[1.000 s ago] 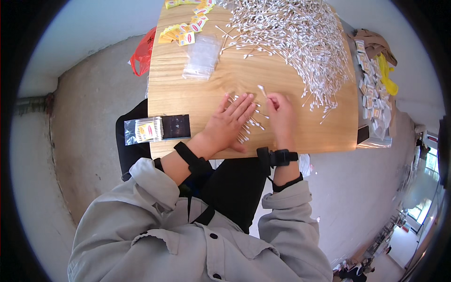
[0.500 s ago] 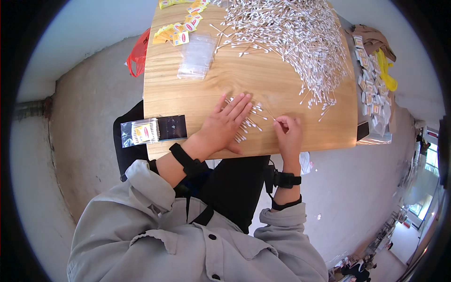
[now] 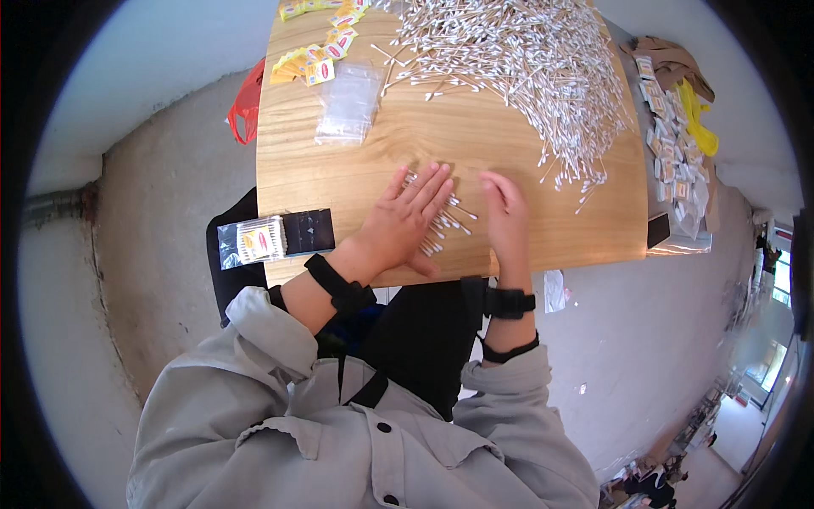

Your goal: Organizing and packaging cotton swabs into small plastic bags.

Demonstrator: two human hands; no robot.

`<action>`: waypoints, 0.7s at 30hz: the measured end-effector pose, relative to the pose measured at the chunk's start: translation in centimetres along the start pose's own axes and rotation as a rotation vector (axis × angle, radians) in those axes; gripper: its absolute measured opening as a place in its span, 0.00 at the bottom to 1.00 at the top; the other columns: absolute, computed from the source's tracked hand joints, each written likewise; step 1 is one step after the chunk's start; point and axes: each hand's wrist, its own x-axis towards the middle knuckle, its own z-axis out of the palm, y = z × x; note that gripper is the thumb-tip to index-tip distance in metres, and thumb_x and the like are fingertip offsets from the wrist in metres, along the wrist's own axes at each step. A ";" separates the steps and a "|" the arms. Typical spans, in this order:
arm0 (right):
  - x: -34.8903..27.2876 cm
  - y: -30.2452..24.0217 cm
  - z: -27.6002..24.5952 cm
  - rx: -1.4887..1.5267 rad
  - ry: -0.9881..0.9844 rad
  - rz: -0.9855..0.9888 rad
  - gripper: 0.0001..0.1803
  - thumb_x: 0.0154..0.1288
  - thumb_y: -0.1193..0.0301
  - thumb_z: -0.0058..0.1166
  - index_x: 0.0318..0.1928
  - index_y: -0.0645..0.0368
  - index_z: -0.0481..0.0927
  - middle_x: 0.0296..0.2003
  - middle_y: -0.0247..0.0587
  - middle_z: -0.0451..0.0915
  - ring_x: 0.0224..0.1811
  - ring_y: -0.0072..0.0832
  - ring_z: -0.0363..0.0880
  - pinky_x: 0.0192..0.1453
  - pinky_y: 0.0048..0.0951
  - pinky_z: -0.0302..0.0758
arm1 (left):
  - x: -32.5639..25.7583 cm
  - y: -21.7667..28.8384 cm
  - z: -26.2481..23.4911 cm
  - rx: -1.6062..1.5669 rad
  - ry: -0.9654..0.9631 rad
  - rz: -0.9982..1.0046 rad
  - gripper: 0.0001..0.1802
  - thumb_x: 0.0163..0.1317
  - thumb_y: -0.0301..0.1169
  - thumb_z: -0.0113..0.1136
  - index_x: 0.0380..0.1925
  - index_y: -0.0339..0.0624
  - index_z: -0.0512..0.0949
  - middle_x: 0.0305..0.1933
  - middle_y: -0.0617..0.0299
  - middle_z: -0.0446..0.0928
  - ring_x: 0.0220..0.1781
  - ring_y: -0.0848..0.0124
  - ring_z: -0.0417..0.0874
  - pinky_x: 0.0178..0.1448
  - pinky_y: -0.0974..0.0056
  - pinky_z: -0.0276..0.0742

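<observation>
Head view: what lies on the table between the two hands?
In the head view, a small cluster of cotton swabs lies on the wooden table between the flat left hand and the right hand, partly under the left fingers.

i see a filled clear plastic packet with a yellow-and-red label (image 3: 254,242) on the table's near left edge, touching a flat black rectangular package (image 3: 308,232). empty clear plastic bags (image 3: 346,103) lie at the far left, beside scattered small yellow-and-red paper labels (image 3: 318,47). a heap of small labelled packets (image 3: 674,161) lines the right edge.

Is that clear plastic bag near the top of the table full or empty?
Empty, it seems: the clear bag lies flat on the wooden table, the wood showing through, apart from the cotton swab pile.
</observation>
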 end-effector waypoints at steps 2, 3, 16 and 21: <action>-1.7 0.0 -0.3 0.216 0.205 0.305 0.14 0.73 0.69 0.48 0.50 0.65 0.78 0.46 0.40 0.80 0.46 0.25 0.78 0.55 0.25 0.73 | -0.3 0.0 -0.5 -0.050 -0.058 0.060 0.74 0.24 0.67 0.69 0.69 0.31 0.52 0.76 0.48 0.47 0.79 0.56 0.46 0.78 0.48 0.39; -2.6 -0.1 -0.3 0.215 0.205 0.309 0.14 0.73 0.69 0.48 0.50 0.65 0.78 0.46 0.40 0.80 0.46 0.25 0.78 0.55 0.25 0.73 | -0.6 0.2 -0.7 -0.054 -0.062 0.061 0.74 0.24 0.67 0.69 0.69 0.31 0.52 0.76 0.48 0.47 0.79 0.56 0.46 0.78 0.48 0.39; -3.8 -1.1 2.3 0.298 0.479 0.301 0.16 0.75 0.68 0.41 0.51 0.67 0.75 0.48 0.42 0.73 0.50 0.27 0.74 0.55 0.28 0.72 | 1.0 1.1 1.5 0.008 0.105 -0.167 0.70 0.33 0.68 0.65 0.68 0.29 0.53 0.75 0.44 0.49 0.78 0.54 0.48 0.78 0.51 0.40; -4.1 -1.0 2.6 0.286 0.459 0.318 0.22 0.77 0.63 0.35 0.57 0.68 0.70 0.55 0.46 0.72 0.58 0.31 0.71 0.65 0.32 0.68 | -0.5 1.6 1.1 -0.001 0.052 -0.132 0.71 0.33 0.69 0.65 0.69 0.28 0.52 0.75 0.44 0.49 0.78 0.54 0.47 0.78 0.50 0.39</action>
